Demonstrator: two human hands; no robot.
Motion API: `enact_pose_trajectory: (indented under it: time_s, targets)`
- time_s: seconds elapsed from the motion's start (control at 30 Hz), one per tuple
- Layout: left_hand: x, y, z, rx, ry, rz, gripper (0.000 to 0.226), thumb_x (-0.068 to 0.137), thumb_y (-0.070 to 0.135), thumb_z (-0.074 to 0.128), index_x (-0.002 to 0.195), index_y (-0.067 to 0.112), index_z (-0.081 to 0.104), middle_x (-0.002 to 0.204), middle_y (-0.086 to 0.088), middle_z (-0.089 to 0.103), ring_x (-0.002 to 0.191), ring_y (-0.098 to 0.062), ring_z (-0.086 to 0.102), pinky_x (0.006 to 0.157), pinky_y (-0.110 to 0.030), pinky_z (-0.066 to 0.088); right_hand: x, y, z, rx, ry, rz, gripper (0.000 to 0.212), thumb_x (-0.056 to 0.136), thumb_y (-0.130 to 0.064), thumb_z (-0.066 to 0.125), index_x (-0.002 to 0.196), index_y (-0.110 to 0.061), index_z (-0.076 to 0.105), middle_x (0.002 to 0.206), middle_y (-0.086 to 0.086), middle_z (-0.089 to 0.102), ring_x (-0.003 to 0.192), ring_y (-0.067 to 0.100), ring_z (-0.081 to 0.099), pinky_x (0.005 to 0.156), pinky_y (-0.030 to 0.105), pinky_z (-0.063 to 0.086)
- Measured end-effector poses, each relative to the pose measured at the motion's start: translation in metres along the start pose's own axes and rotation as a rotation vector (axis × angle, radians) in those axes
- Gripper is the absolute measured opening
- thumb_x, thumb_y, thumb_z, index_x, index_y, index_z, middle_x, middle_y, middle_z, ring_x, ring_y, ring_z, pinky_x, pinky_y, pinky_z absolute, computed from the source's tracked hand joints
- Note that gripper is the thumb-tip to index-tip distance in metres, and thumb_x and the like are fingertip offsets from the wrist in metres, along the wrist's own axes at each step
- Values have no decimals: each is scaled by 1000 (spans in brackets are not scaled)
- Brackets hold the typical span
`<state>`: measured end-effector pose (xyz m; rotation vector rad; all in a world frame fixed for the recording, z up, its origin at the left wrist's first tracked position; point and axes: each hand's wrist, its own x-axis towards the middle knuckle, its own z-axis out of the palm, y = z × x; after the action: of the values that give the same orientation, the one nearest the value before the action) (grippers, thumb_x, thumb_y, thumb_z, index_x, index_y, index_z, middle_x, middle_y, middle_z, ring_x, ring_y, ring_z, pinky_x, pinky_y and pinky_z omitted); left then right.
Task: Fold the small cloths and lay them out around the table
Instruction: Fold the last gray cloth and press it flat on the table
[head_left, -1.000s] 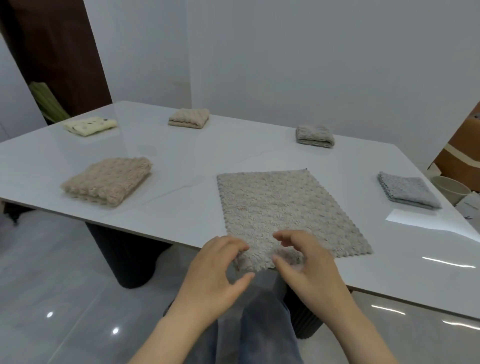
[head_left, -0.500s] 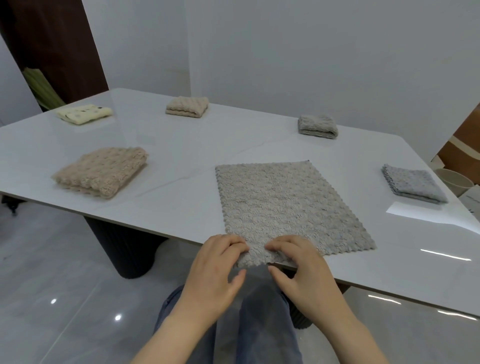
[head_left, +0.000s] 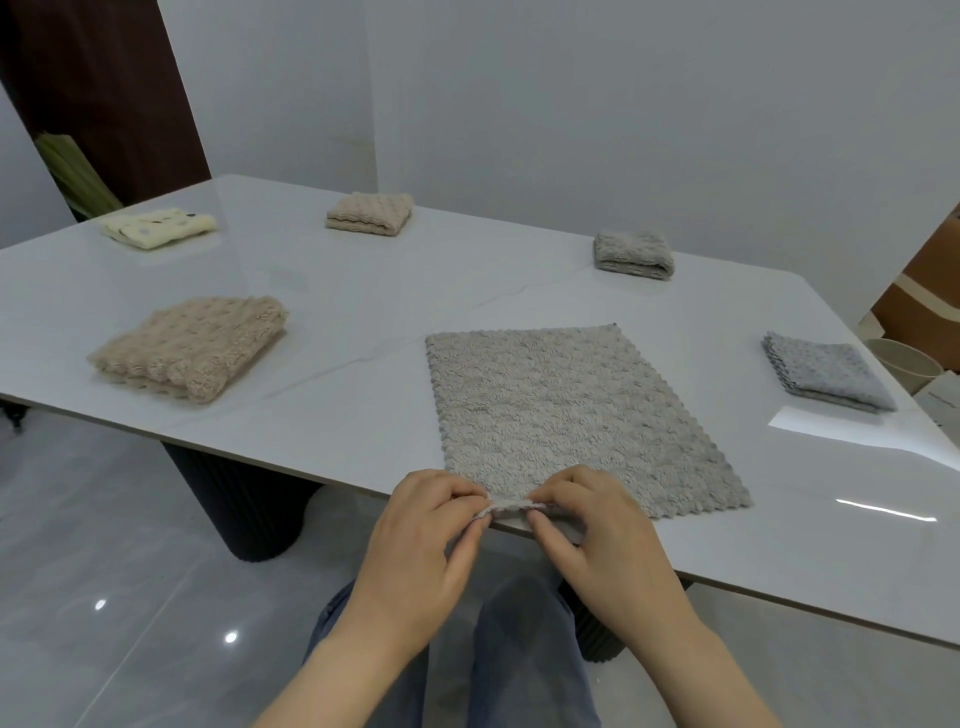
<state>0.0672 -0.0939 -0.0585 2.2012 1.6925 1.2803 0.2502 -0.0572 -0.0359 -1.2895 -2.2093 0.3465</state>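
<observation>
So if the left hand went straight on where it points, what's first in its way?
The flat grey cloth, whose near edge the left hand pinches. Past it, roughly in line, lies the far folded grey cloth, though depth is unclear.

Five folded cloths (head_left: 193, 348) ring the flat cloth (head_left: 561, 410) on the table (head_left: 332, 415).
</observation>
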Motion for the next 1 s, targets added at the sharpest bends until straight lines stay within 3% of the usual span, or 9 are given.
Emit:
enact_pose_trajectory:
  time_s: [0.17,0.37,0.5,0.57,0.67,0.73,0.77,0.87,1.0]
  targets:
    - [7,-8,-11,-40,-15,-34,24,89,30,51,90,19,73,93,12,66,96,-8,55,89,-13,37,6,11,-13,-73,-32,0,12,83,-26,62,93,-25,69,90,-15,60,89,5,53,78,10,35]
    - [16,-21,-34,-44,62,-71,27,87,31,48,85,18,71,90,12,66,92,-2,53,87,-9,35,8,33,-38,-151,-8,49,16,81,-11,70,92,-21,70,88,-14,61,83,6,51,75,9,34]
    - [23,-29,-50,-30,120,-111,31,87,35,46,81,15,70,87,14,63,89,3,50,84,-1,32,8,46,-53,-189,24,78,17,81,-9,70,93,-21,71,89,-11,64,84,14,59,75,23,44]
    - [26,-34,-57,-21,127,-142,33,87,38,45,82,16,70,85,20,62,88,10,49,82,1,30,8,48,-59,-150,52,74,14,83,-10,68,91,-21,71,88,-10,65,82,13,61,74,25,47]
    - [31,-37,-64,-54,149,-218,25,87,38,52,84,22,70,88,29,59,91,21,49,78,4,31,10,41,-67,6,137,81,13,87,-17,65,83,-28,71,83,-11,67,83,8,60,72,17,45]
    - [36,-34,-69,-107,181,-285,10,89,28,62,82,30,68,87,28,61,90,19,52,74,3,34,13,33,-72,171,189,143,19,88,-19,66,80,-35,69,86,-16,69,85,3,62,71,15,46]
    - [39,-32,-71,-142,203,-308,13,89,24,64,80,34,67,86,25,64,90,15,56,71,2,37,16,29,-74,240,209,175,21,86,-17,67,78,-36,70,84,-17,70,82,4,64,70,16,47]
    - [51,-28,-82,-215,249,-321,15,88,23,63,78,33,69,81,18,70,87,4,62,66,-2,41,28,20,-84,323,258,191,14,87,-16,67,74,-20,73,69,0,69,68,16,62,65,31,48]
    - [71,-20,-95,-243,310,-281,21,90,21,62,76,37,65,84,26,68,80,8,61,66,-4,42,48,4,-98,361,364,145,21,88,-17,66,69,-8,68,63,12,58,59,9,46,54,21,36]
